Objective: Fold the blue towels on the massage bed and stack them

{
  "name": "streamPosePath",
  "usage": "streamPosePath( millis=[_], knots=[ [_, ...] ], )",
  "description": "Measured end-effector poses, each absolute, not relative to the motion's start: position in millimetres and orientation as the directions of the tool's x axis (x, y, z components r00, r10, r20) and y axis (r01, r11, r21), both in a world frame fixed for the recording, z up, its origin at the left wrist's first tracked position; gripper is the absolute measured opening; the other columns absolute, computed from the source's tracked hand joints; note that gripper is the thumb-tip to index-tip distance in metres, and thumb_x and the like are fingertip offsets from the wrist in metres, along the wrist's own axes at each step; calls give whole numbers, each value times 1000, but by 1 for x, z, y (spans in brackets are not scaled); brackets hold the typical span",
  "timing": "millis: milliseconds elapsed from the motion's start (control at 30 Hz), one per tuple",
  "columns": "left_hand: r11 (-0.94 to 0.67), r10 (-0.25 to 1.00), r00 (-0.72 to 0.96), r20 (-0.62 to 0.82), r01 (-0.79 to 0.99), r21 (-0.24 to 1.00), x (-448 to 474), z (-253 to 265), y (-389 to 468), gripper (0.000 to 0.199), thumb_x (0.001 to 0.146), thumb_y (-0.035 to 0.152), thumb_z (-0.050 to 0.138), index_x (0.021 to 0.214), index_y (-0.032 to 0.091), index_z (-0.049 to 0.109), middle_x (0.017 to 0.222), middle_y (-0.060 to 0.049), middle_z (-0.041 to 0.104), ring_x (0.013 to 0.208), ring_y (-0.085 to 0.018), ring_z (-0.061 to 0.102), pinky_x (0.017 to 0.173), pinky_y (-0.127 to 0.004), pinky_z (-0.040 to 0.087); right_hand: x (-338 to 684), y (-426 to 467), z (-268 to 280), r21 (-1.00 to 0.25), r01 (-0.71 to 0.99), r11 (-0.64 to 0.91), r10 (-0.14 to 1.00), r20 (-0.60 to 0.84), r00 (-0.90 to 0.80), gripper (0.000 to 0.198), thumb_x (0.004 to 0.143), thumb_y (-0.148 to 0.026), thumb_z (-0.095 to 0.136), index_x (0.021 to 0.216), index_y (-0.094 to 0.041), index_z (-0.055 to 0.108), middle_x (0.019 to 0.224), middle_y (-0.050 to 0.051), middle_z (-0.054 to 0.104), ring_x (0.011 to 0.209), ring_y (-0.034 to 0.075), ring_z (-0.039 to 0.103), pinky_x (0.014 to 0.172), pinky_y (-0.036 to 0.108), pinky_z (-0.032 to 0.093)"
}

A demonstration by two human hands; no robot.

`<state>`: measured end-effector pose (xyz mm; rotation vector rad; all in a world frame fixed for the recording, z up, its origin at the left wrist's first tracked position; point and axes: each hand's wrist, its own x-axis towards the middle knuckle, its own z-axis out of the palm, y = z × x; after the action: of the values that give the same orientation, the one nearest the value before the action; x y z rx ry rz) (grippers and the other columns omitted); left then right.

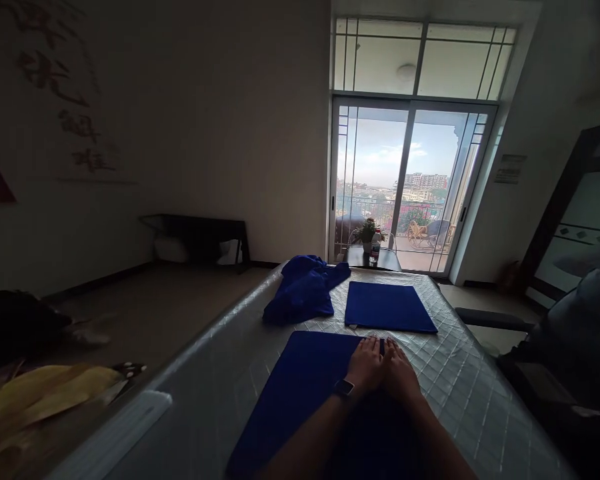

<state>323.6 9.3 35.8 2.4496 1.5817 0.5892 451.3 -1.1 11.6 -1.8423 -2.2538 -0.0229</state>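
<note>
1. While both hands were laid side by side, the left hand (366, 363) and the right hand (399, 363) met at the far right corner of the near blue cloth (300, 393).
2. Grip: the fingers were straight and close together, palms down. Neither hand was seen closed on anything. The undersides of the thumbs could not be inspected.
3. Governing relation: from the hands, the near blue cloth extended left and towards the near side. Its visible left edge ran near to far, slanting right at the far end. That direction appeared to be the long one, though the forearms hid the right edge and the near end passed out of view.
4. Reach: the left hand was nearer the bulk of the cloth; the right hand was at its right margin.
5. Surroundings: the far blue cloth (390, 307) lay flat just beyond the fingertips, apart from the near one. The crumpled blue cloth (305, 290) lay far and left of the hands.
6. Support: all three cloths rested on a silvery quilted cover (467, 373). A dark watch (344, 387) was worn on the left wrist.
</note>
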Motion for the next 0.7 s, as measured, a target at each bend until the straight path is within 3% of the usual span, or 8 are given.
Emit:
streamPosePath(
  millis=[367, 700],
  knots=[
    [-382, 924, 347, 162, 867, 320, 251, 35, 1, 83, 100, 64, 8, 156, 9, 32, 164, -13, 30, 154, -24, 20, 126, -44, 17, 445, -3, 23, -242, 962, 128, 987, 125, -100, 68, 101, -43, 21, 156, -4, 27, 165, 12, 24, 154, 20, 15, 124, 36, 13],
    [-199, 979, 175, 104, 933, 300, 139, 41, 2, 94, 96, 71, 7, 156, 3, 29, 165, -17, 24, 154, -28, 18, 125, -46, 14, 447, -2, 23, -188, 972, 142, 984, 130, -119, 67, 101, -42, 19, 155, -3, 29, 165, 12, 24, 154, 20, 16, 125, 36, 13]
  ],
)
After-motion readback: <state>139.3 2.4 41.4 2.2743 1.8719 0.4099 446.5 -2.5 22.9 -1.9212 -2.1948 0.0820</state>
